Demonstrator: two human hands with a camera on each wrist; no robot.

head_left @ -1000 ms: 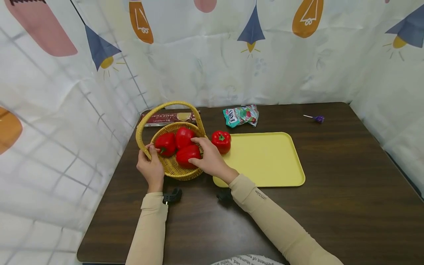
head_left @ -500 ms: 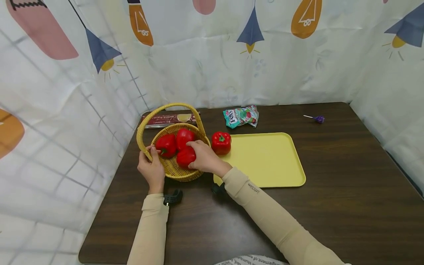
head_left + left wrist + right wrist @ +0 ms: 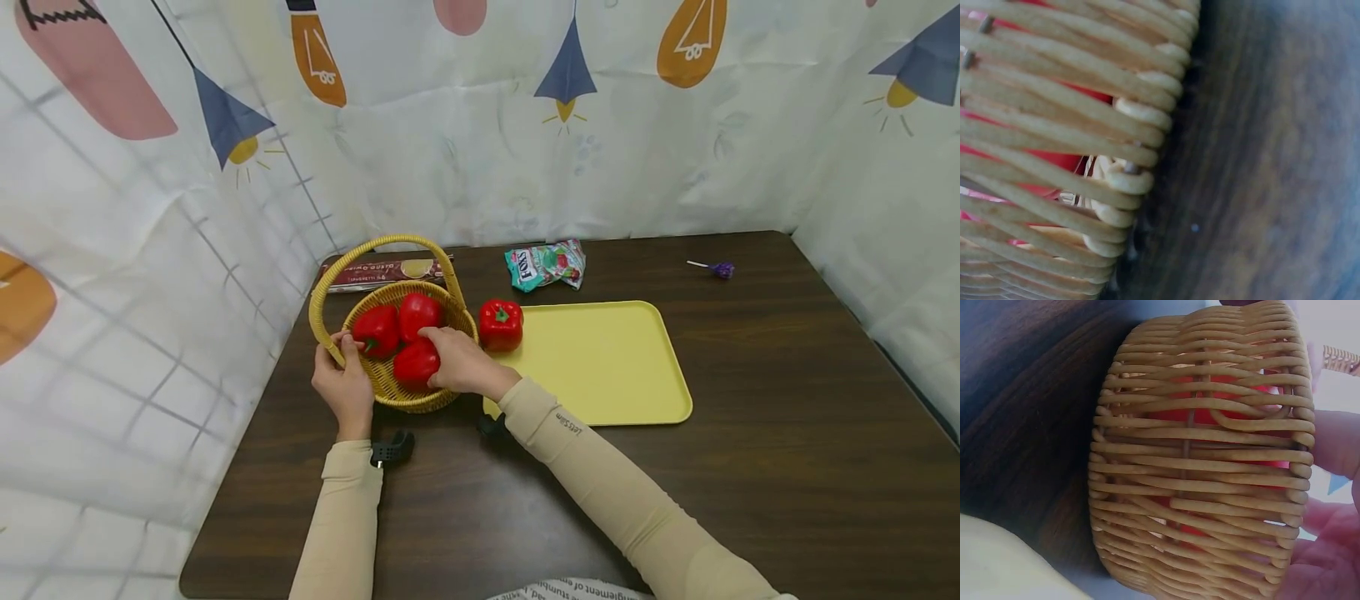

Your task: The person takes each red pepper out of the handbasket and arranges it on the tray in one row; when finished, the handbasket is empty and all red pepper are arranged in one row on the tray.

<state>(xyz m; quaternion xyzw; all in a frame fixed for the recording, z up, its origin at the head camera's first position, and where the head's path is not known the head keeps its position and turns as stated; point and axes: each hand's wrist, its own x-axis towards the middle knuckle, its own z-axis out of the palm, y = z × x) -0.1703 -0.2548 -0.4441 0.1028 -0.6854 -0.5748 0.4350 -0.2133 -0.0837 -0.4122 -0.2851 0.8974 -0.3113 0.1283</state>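
Observation:
A yellow wicker basket (image 3: 405, 398) with a tall arched handle holds three red bell peppers. My left hand (image 3: 345, 392) grips the basket's left side where the handle meets the rim. Inside the basket, my right hand (image 3: 467, 363) holds the front bell pepper (image 3: 415, 365) between thumb and fingers. The left bell pepper (image 3: 377, 330) and the back bell pepper (image 3: 420, 315) lie against each other behind it. In the right wrist view the woven wall (image 3: 1210, 462) hides most of the peppers, and part of my hand (image 3: 1329, 550) shows past the rim.
Another red bell pepper (image 3: 500, 325) sits at the left edge of a yellow tray (image 3: 600, 367). Behind the basket lies a dark red spaghetti packet (image 3: 386, 271). A teal candy bag (image 3: 546, 263) and a purple lollipop (image 3: 722, 270) lie along the table's back.
My right hand has shifted left and its fingers have come round the front bell pepper, which has moved slightly left and toward me. The left hand stays on the basket.

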